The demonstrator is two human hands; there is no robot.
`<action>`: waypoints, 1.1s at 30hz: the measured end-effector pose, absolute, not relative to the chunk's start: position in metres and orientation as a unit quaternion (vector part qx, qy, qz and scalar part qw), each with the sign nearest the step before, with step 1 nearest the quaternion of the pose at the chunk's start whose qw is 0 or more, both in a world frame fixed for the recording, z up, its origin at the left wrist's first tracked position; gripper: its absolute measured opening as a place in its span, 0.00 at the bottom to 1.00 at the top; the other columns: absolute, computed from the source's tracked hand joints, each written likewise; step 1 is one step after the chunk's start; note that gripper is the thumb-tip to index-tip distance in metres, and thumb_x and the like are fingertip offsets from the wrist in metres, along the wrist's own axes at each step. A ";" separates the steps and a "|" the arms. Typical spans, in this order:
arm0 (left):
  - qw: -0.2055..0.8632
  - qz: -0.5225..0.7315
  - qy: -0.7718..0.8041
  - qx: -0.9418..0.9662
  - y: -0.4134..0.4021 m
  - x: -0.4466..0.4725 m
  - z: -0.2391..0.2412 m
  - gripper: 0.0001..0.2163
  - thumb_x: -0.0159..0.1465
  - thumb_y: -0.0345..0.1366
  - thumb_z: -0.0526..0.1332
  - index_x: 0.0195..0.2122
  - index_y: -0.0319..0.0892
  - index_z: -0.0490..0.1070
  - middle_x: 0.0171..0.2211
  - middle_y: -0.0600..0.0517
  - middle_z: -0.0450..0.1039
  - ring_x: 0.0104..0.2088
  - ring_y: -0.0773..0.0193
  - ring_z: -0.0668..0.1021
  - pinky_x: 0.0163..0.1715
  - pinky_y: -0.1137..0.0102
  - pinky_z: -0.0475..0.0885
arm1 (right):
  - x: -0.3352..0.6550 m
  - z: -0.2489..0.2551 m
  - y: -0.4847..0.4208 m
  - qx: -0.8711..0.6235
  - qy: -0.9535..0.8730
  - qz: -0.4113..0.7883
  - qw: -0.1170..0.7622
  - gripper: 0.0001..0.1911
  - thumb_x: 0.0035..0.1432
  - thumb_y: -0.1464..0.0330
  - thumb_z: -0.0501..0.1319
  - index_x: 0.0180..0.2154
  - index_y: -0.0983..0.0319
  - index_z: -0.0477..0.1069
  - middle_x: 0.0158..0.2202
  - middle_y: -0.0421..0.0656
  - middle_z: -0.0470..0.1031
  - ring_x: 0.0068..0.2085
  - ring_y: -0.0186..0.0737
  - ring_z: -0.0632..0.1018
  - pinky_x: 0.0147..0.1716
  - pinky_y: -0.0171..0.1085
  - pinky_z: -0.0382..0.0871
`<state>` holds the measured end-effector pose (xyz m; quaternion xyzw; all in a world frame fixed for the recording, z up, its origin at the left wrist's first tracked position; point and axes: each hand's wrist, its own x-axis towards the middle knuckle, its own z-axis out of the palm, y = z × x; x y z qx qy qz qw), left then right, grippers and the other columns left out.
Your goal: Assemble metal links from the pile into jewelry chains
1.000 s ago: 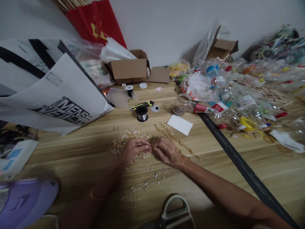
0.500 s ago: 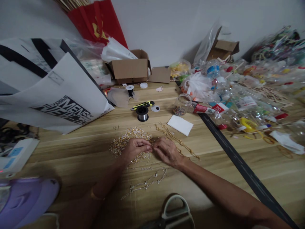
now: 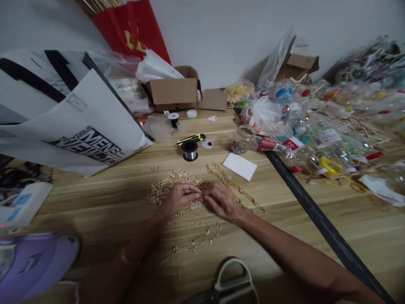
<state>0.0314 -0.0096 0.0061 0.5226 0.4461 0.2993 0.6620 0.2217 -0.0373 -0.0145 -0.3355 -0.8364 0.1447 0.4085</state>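
Note:
My left hand (image 3: 179,198) and my right hand (image 3: 221,200) meet fingertip to fingertip on the wooden table (image 3: 95,202). Both are closed in a pinch on a small bead piece too tiny to make out. Under and behind my left hand lies a pile of gold and clear beads (image 3: 166,185). A gold bead chain (image 3: 236,185) runs to the right of my right hand. A finished silvery bead strand (image 3: 194,242) lies just in front of my wrists.
Behind the beads stand a wire spool (image 3: 190,150), a yellow-black utility knife (image 3: 190,139), a small bead jar (image 3: 238,141) and a white card (image 3: 239,166). A white printed bag (image 3: 82,126) fills the left. Plastic clutter (image 3: 332,122) covers the right. Scissors (image 3: 232,283) lie at the near edge.

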 end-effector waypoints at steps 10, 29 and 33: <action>0.657 0.309 0.441 0.527 -0.010 0.032 0.004 0.12 0.46 0.37 0.70 0.28 0.35 0.76 0.25 0.49 0.80 0.28 0.63 0.81 0.32 0.71 0.75 | 0.221 -0.012 -0.038 -0.333 -0.835 0.152 0.411 0.05 0.62 0.72 0.52 0.37 0.62 0.67 0.34 0.45 0.71 0.37 0.38 0.72 0.37 0.38 0.66; 0.655 0.304 0.436 0.537 -0.010 0.032 0.009 0.09 0.48 0.35 0.69 0.28 0.36 0.76 0.26 0.49 0.80 0.28 0.64 0.80 0.31 0.72 0.74 | 0.221 -0.012 -0.038 -0.341 -0.836 0.152 0.402 0.05 0.62 0.72 0.53 0.37 0.62 0.67 0.34 0.45 0.71 0.36 0.38 0.72 0.35 0.37 0.66; 0.653 0.303 0.433 0.543 -0.010 0.032 0.011 0.08 0.49 0.34 0.68 0.29 0.36 0.76 0.26 0.49 0.80 0.28 0.64 0.80 0.31 0.73 0.74 | 0.221 -0.012 -0.038 -0.336 -0.837 0.155 0.404 0.05 0.62 0.73 0.53 0.37 0.62 0.66 0.34 0.45 0.71 0.37 0.38 0.71 0.36 0.37 0.66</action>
